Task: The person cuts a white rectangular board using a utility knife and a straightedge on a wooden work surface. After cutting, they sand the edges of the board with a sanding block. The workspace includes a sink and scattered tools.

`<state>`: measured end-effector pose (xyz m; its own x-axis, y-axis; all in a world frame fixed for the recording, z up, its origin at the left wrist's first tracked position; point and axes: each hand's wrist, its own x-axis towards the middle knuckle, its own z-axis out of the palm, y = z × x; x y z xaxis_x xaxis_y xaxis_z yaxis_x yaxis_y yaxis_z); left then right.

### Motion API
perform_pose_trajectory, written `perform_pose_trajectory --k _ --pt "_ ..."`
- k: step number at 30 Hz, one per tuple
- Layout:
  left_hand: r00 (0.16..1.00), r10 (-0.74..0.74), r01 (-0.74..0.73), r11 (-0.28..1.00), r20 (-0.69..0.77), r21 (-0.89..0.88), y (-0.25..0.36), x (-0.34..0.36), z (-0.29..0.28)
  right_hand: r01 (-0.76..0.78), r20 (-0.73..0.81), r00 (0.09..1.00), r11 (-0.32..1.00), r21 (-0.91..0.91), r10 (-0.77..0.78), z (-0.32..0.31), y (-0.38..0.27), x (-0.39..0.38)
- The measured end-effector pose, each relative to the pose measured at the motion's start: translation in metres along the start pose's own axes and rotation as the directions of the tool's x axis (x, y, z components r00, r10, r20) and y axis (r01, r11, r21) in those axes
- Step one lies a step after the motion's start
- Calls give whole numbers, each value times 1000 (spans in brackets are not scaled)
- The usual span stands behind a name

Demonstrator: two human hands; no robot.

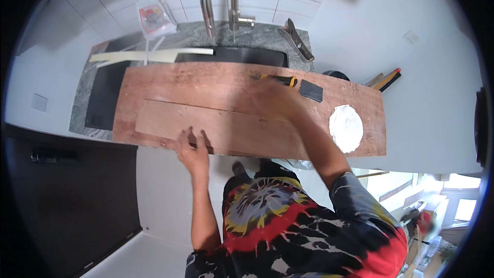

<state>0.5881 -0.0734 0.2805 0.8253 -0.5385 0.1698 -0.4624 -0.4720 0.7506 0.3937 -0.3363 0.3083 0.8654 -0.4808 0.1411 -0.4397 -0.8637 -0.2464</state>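
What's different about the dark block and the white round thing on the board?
The dark block is dark grey, while the white round thing is bright white. The dark block has straight sides and corners; the white round thing has a curvy, uneven edge. The dark block looks smaller than the white round thing. Both lie on the reddish-brown board.

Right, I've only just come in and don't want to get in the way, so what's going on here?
Someone is working at a wide board set in front of the tap. Their left hand is at the near edge of a flat panel lying on it. Their right hand is blurred over the board, so I can't tell whether it holds anything. A black-and-yellow tool, a dark block and a round white thing are also there.
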Motion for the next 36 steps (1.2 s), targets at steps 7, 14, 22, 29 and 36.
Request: perform_pose_trajectory --k 7,14,22,29,36 --pt "992 -10 64 901 -128 429 8 42 13 -384 -173 893 905 185 415 -34 71 -77" --pt "976 -84 192 764 -200 616 -8 79 46 -115 -132 982 979 166 138 -2 68 -2" --pt "981 -26 136 805 -194 577 -14 81 48 117 223 955 943 313 -193 17 -46 98" --pt "981 -69 167 785 -183 597 -8 80 49 7 254 945 793 609 -204 51 -91 160" --pt "977 -90 190 781 -193 595 -4 82 48 77 274 920 815 575 -280 69 -98 163"
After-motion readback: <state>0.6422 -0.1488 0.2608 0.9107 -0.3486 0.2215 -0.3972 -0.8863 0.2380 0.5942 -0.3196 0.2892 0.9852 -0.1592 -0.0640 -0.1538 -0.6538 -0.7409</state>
